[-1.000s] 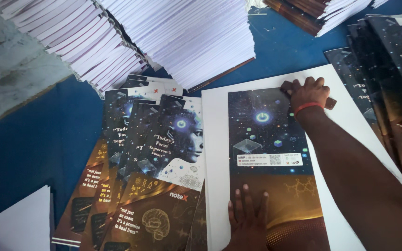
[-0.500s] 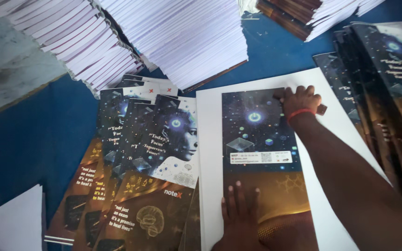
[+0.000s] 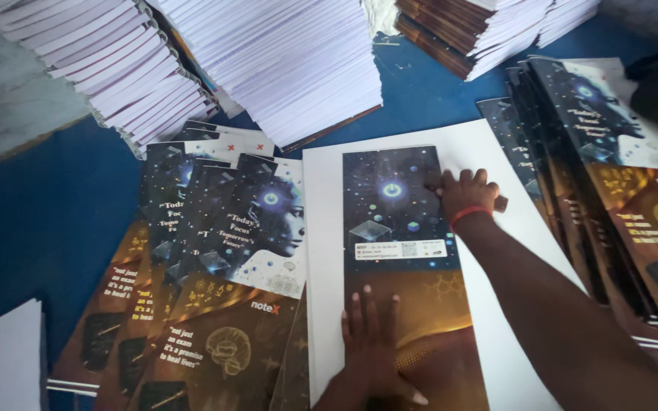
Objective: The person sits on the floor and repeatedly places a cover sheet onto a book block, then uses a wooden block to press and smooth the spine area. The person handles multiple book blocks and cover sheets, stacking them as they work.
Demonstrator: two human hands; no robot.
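On the blue bench [image 3: 32, 228], my left hand [image 3: 371, 346] still lies flat and open on the dark cover [image 3: 401, 251], while my right hand [image 3: 466, 194], closed around a small block [image 3: 501, 203], has slid inward along its top right edge.

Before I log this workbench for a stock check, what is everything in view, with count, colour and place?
Folded cover: one, dark starry print over gold, on the open white sheet.
White sheet: one, centre, on the blue surface.
Fanned covers: several, exact count unclear, dark blue and gold, left of the sheet.
Stacked covers: several, same print, right edge.
Page bundles: many, white, stacked along the top.
Brown-edged bundles: a few, top right.
Blue surface: one, under everything.
Small brown block: one, under the right hand.
Left hand: flat on the cover's lower part.
Right hand: red wristband, pressing the cover's right edge.
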